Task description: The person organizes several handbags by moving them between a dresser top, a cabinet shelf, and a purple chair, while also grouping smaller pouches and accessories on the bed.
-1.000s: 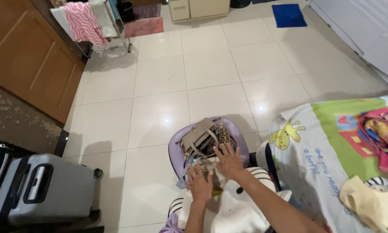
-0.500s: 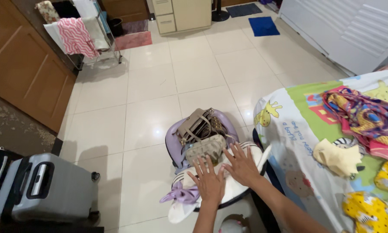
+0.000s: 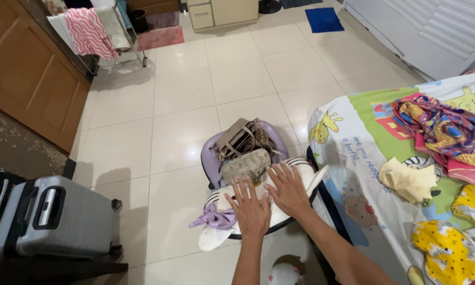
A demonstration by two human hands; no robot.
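My left hand (image 3: 250, 210) and my right hand (image 3: 286, 189) lie flat, fingers spread, on a white striped cushion-like thing (image 3: 224, 240) with a purple bow (image 3: 214, 218). It sits on the floor beside the bed. Just beyond my fingertips a lilac basket (image 3: 208, 154) holds several handbags: a beige patterned pouch (image 3: 244, 165) in front and a tan strapped bag (image 3: 233, 138) behind it. Neither hand grips anything.
A grey suitcase (image 3: 47, 217) stands at the left. The bed at the right has a cartoon-print sheet (image 3: 367, 158) with a colourful scarf (image 3: 438, 132), a cream cloth (image 3: 409, 182) and yellow clothing (image 3: 448, 248). Farther off are a drying rack with towels (image 3: 89, 31), a wooden door (image 3: 26, 74) and a blue mat (image 3: 323, 19).
Both hands came back from inside the basket onto the white cushion and now press flat on it. The beige pouch now lies on top of the basket.
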